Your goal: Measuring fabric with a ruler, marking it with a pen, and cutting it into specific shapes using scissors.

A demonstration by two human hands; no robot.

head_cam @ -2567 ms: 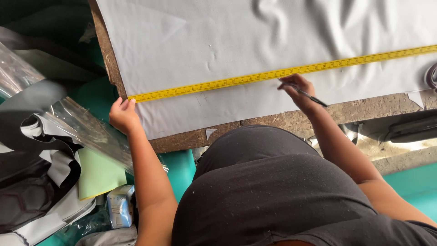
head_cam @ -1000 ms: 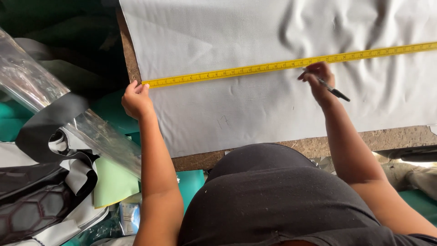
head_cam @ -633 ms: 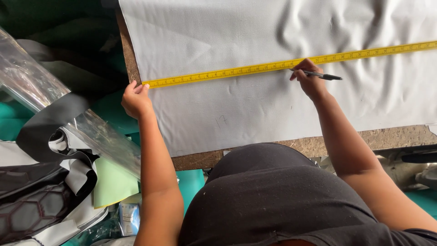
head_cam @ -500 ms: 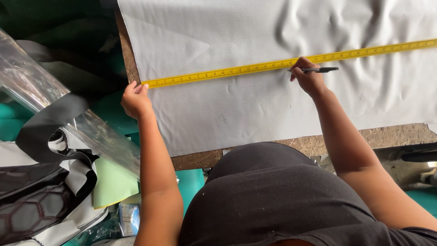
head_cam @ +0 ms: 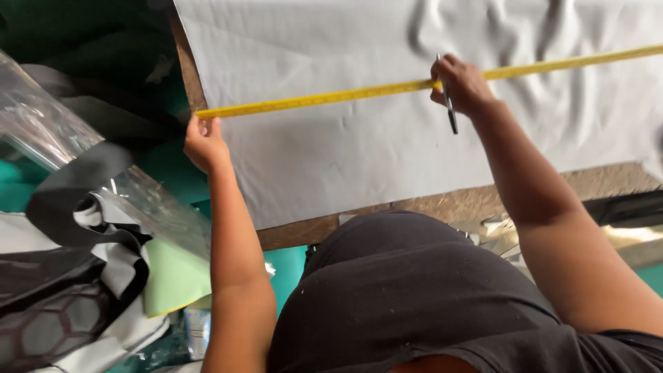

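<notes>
Yellow tape measure [head_cam: 345, 98] runs left-right, rising rightward; pen [head_cam: 450, 110] points upward.

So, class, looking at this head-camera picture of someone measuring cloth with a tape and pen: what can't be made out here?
- Yellow tape measure: its far end runs off the right edge of the head view, and its markings are too small to make out.
- Pen: the tip is hidden by the right hand.
- White cloth: cut off at the top and right edges.
- Wooden board: mostly covered by the cloth.
- Left hand: fingertips hide the tape's near end.
</notes>
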